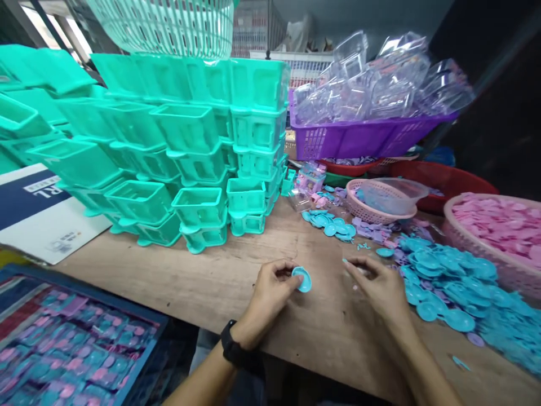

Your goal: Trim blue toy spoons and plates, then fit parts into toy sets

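Note:
My left hand (276,287), with a black band at the wrist, pinches a small round blue plastic dish (303,280) by its edge just above the wooden table. To its right, my right hand (376,282) has thumb and forefinger pressed together. A tiny bluish tip shows at those fingertips, too small to name. Beyond the right hand lie some tiny blue bits (362,246) and a single blue dish (384,252). A large heap of blue dishes (448,270) spreads to the right of that hand, and a smaller group of them (333,225) lies farther back.
Stacked green plastic boxes (198,203) fill the left back, a green basket (169,28) on top. A purple crate (359,138) of clear cases stands at back right. Pink baskets (460,237) hold parts. At lower left sits a blue-rimmed tray (163,324) of coloured pieces.

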`<state>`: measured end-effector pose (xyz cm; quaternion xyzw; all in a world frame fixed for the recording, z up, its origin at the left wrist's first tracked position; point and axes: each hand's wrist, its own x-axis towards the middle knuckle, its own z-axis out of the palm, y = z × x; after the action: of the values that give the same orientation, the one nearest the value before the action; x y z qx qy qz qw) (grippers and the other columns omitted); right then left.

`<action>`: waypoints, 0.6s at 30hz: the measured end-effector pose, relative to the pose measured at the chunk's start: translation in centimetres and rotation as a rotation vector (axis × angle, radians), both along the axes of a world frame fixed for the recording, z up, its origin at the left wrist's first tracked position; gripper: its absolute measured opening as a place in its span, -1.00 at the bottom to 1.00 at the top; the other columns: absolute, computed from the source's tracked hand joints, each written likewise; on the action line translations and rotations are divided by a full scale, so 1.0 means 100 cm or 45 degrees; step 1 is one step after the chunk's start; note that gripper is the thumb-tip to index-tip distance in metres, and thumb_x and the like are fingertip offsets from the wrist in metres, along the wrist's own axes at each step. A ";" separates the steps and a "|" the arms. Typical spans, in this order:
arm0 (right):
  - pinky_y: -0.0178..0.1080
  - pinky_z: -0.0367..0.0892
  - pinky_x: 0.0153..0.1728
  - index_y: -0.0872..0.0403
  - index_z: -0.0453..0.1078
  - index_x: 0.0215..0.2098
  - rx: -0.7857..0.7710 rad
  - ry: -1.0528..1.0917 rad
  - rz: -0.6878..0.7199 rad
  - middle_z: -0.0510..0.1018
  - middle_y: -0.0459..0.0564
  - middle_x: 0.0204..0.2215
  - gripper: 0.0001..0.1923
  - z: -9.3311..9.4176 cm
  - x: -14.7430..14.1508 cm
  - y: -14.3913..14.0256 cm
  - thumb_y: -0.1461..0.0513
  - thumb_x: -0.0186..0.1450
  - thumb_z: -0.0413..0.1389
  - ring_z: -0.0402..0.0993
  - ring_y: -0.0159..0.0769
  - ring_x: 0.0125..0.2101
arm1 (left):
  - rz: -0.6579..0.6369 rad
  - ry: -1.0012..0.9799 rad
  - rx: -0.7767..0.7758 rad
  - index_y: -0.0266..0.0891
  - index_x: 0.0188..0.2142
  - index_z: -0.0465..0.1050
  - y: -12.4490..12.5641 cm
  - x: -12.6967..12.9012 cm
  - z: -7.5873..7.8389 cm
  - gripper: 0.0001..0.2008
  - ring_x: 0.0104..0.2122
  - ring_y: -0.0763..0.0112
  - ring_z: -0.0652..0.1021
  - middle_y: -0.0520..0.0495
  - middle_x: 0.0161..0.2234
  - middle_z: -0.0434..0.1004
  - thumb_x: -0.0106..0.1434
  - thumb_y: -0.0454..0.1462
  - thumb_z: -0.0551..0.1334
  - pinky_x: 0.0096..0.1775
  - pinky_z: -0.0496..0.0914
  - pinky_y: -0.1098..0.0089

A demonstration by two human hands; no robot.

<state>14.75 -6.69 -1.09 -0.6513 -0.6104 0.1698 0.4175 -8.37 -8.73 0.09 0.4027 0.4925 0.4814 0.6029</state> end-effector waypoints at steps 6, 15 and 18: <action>-0.26 0.44 -0.49 0.06 0.60 -0.40 0.050 0.528 0.095 0.62 -0.02 -0.51 -0.71 0.024 -0.061 -0.053 0.01 0.10 0.34 0.51 -0.27 -0.52 | -0.046 0.101 -0.002 -0.30 -0.42 0.60 -0.023 0.009 0.010 -0.85 -0.52 0.38 0.56 -0.05 -0.52 0.60 0.08 -0.22 0.36 -0.45 0.43 0.46; -0.28 0.39 -0.48 0.04 0.59 -0.39 0.119 0.446 0.073 0.60 -0.05 -0.49 -0.77 0.023 -0.064 -0.065 0.05 0.14 0.31 0.45 -0.31 -0.51 | -0.191 0.083 0.008 -0.27 -0.59 0.50 -0.030 0.011 0.028 -0.81 -0.65 0.48 0.45 0.02 -0.65 0.48 0.11 -0.27 0.29 -0.56 0.32 0.51; -0.29 0.38 -0.49 0.04 0.59 -0.38 0.137 0.393 0.098 0.58 -0.07 -0.51 -0.78 0.024 -0.064 -0.067 0.06 0.16 0.30 0.44 -0.32 -0.51 | -0.182 0.088 0.009 -0.27 -0.60 0.51 -0.031 0.012 0.029 -0.81 -0.66 0.49 0.43 0.01 -0.66 0.48 0.12 -0.30 0.26 -0.57 0.28 0.51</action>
<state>8.34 -13.39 1.36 -0.5702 -0.5717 0.2509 0.5339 -7.19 -11.81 3.03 0.4553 0.4813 0.4248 0.6169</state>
